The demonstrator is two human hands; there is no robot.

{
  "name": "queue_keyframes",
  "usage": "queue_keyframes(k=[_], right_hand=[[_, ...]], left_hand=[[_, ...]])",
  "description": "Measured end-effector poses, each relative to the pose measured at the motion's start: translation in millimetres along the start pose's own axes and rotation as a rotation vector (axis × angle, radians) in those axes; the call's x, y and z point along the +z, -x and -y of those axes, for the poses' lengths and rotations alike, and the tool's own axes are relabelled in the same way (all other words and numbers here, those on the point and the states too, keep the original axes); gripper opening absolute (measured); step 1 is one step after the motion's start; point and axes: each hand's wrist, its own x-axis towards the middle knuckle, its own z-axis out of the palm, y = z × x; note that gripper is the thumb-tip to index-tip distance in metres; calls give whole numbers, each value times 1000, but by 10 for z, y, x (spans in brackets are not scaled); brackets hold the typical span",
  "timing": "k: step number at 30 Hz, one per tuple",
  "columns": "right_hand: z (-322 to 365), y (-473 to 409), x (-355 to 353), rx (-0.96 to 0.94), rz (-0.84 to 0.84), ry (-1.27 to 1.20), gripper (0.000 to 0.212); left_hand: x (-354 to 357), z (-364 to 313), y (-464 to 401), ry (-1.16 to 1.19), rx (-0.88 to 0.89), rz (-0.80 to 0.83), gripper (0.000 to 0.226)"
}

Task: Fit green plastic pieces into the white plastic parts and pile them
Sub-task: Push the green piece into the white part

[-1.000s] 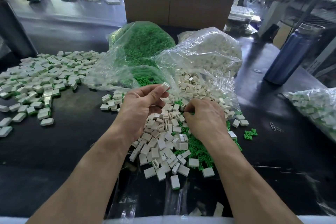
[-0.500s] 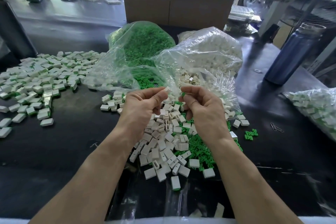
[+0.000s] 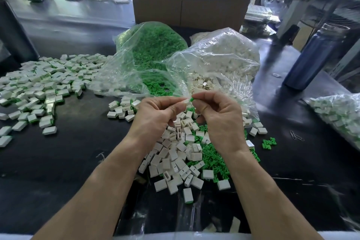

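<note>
My left hand [image 3: 155, 113] pinches a small white plastic part [image 3: 186, 101] between thumb and fingers. My right hand [image 3: 220, 115] pinches a green plastic piece [image 3: 191, 99] right beside it, the two almost touching. Both hands hover above a loose heap of white parts [image 3: 175, 154] mixed with green pieces [image 3: 211, 159] on the black table. A wide spread of fitted white-and-green parts [image 3: 42, 84] lies at the left.
Behind the hands stand an open clear bag of green pieces [image 3: 153, 45] and one of white parts [image 3: 224, 54]. A blue bottle [image 3: 313, 54] stands at the right, a bag of fitted parts [image 3: 339, 117] at the right edge, a cardboard box [image 3: 187, 0] at the back.
My right hand rose from the heap with a green piece and came up to the white part held by my left hand; the two pieces are now close together.
</note>
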Motion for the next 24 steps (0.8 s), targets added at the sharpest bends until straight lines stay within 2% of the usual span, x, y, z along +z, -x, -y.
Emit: queue_keyframes(k=[6,14,20,24], right_hand=[[-32,-15,-12,-28,8,138,19],[-43,-9,-15,-31,52,160,17],[-60,-30,-59,-41,101,279,21],[-67,-24,-61,-36,42,242,21]], left_hand=[[-7,-9,9,-29,36,-8,15],[-8,14,13,-114,82,15,9],[-11,18,21,-178,84,15,8],[-6,20,31,-213,104,37,9]])
